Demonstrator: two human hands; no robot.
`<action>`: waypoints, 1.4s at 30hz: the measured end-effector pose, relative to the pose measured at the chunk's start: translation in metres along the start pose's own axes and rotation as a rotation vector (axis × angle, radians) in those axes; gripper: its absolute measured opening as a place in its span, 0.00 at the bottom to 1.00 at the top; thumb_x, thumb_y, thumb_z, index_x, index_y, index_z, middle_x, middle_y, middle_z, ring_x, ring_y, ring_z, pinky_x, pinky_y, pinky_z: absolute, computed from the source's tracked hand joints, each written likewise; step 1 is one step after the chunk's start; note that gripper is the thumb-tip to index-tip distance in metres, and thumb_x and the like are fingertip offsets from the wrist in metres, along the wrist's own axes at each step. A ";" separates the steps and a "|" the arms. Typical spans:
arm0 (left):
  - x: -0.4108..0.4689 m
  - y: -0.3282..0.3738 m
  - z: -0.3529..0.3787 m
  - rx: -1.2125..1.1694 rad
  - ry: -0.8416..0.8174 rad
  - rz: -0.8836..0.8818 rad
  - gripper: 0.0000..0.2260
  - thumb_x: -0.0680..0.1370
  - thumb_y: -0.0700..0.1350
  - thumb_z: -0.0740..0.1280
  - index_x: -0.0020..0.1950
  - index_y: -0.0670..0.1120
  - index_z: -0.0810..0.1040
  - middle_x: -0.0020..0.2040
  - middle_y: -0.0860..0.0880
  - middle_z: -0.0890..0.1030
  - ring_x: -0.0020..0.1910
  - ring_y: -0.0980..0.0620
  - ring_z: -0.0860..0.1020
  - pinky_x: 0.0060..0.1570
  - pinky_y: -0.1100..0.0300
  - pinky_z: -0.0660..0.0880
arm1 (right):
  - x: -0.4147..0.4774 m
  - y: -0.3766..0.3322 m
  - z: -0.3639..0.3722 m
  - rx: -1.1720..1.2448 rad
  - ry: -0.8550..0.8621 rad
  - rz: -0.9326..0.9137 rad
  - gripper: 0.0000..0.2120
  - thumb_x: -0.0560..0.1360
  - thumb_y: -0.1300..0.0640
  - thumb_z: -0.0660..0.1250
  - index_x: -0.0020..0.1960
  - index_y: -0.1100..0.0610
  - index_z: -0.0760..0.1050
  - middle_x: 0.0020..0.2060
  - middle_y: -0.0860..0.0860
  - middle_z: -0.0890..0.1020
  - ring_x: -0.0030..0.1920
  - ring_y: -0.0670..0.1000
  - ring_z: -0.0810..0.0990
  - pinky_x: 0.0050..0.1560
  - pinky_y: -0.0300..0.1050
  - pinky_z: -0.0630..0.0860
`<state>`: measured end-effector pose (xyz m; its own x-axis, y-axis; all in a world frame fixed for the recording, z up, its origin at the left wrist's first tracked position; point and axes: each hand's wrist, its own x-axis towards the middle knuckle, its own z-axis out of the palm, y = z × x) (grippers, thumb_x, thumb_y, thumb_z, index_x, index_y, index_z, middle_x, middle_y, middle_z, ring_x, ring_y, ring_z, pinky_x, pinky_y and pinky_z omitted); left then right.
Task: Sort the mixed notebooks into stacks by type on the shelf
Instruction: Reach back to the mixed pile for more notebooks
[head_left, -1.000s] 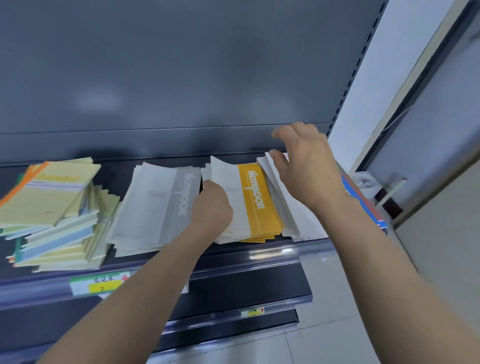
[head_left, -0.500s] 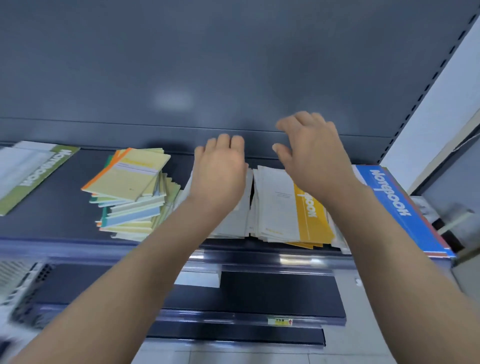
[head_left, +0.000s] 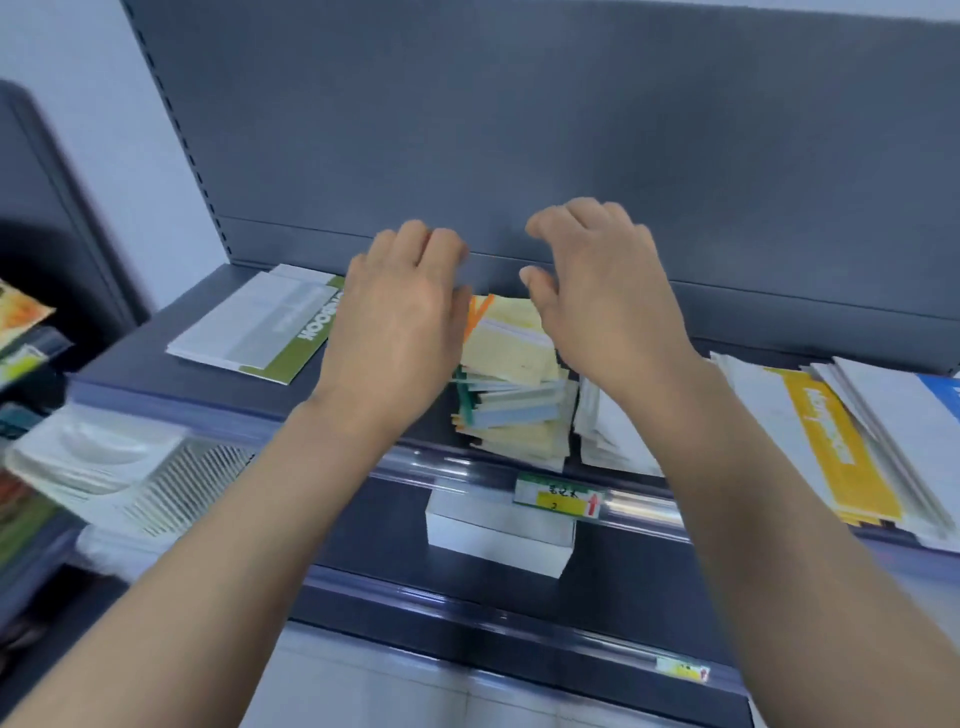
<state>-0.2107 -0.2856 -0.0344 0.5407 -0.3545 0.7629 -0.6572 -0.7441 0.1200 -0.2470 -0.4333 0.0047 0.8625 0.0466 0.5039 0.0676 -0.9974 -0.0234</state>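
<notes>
Shifted leftward, left hand (head_left: 400, 322) and right hand (head_left: 602, 301) hover over the messy stack of small pale-yellow paper notebooks (head_left: 511, 395); both released, fingers loose.

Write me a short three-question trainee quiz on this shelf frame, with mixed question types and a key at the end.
1. True or false: the left hand and the right hand each grip a notebook.
2. Which colour band marks the left-end notebook on the shelf? A green, B yellow, C blue.
3. Fill in: in front of the small pastel stack hangs a price ____.
Key: 1 false, both hands are open over the stack and hold nothing; 2 A; 3 label.
</notes>
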 end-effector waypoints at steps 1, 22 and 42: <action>-0.006 -0.016 -0.007 0.003 -0.004 -0.018 0.08 0.73 0.39 0.63 0.49 0.37 0.75 0.43 0.38 0.76 0.41 0.36 0.75 0.40 0.45 0.74 | 0.004 -0.017 0.005 0.009 -0.005 -0.010 0.13 0.78 0.55 0.59 0.61 0.56 0.70 0.58 0.53 0.73 0.59 0.56 0.69 0.56 0.48 0.63; -0.054 -0.250 -0.039 0.126 -0.167 -0.363 0.11 0.75 0.39 0.67 0.55 0.37 0.75 0.50 0.39 0.77 0.48 0.38 0.75 0.46 0.44 0.74 | 0.131 -0.205 0.134 0.190 -0.137 -0.129 0.12 0.79 0.58 0.58 0.61 0.58 0.70 0.58 0.54 0.74 0.58 0.57 0.69 0.56 0.49 0.66; -0.022 -0.383 0.089 -0.007 -0.903 -0.894 0.33 0.70 0.59 0.72 0.63 0.39 0.66 0.61 0.41 0.70 0.58 0.41 0.72 0.51 0.49 0.72 | 0.205 -0.200 0.210 0.141 -0.225 0.191 0.15 0.78 0.58 0.61 0.63 0.59 0.70 0.58 0.56 0.75 0.58 0.58 0.71 0.58 0.51 0.68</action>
<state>0.0757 -0.0432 -0.1538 0.9577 0.0073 -0.2876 0.1189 -0.9203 0.3726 0.0217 -0.2133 -0.0686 0.9545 -0.1137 0.2756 -0.0505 -0.9727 -0.2263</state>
